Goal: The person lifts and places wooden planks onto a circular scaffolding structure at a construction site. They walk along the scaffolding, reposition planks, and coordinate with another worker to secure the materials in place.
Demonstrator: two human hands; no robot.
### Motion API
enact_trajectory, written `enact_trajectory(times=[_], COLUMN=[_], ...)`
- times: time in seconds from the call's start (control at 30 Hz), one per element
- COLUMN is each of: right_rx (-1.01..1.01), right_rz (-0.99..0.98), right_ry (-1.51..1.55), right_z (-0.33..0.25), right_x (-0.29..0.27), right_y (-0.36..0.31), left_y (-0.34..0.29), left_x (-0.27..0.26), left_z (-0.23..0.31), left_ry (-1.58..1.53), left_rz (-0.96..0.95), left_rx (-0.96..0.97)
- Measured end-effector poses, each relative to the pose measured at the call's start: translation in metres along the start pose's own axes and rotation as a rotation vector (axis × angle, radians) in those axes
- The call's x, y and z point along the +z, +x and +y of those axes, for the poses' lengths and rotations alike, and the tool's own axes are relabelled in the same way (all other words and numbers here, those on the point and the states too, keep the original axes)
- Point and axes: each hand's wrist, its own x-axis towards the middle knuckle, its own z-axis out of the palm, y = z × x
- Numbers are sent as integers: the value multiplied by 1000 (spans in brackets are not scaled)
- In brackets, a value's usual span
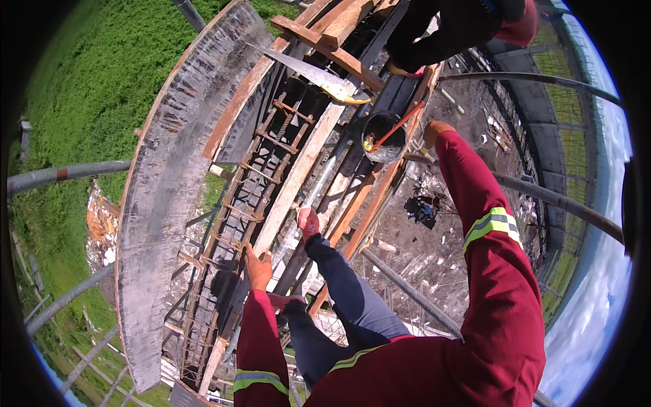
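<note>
My left hand (259, 270) is closed on the lower end of a long pale wooden plank (298, 178), thumb on one side and fingers on the other. The plank lies along a steel rebar cage (252, 193). My right hand (437, 132) is curled at the outer timber edge, right of a black bucket (384, 154); what its fingers hold is hidden. A red stick (405, 123) leans in the bucket, which has small bits inside. Beyond the plank's upper end lies a handsaw (298, 68) with a yellow handle.
A curved grey formwork panel (159, 197) stands at left. Scaffold pipes (559, 203) cross on both sides, with littered ground (434, 261) far below. My shoe (308, 220) rests among the beams. Another person (454, 37) is at the top, near loose timbers (329, 51).
</note>
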Motion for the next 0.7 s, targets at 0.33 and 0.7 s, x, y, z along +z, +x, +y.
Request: enact_trajectory(times=[0.33, 0.7], right_rx=[-151, -621], right_rz=[93, -179], right_ry=[-123, -249], right_z=[-45, -33], right_x=[1, 109], right_y=[18, 12], left_y=[-53, -98], left_x=[7, 48], left_z=[-87, -91], left_ry=[-335, -245], left_rz=[-74, -308], left_rx=[-201, 38])
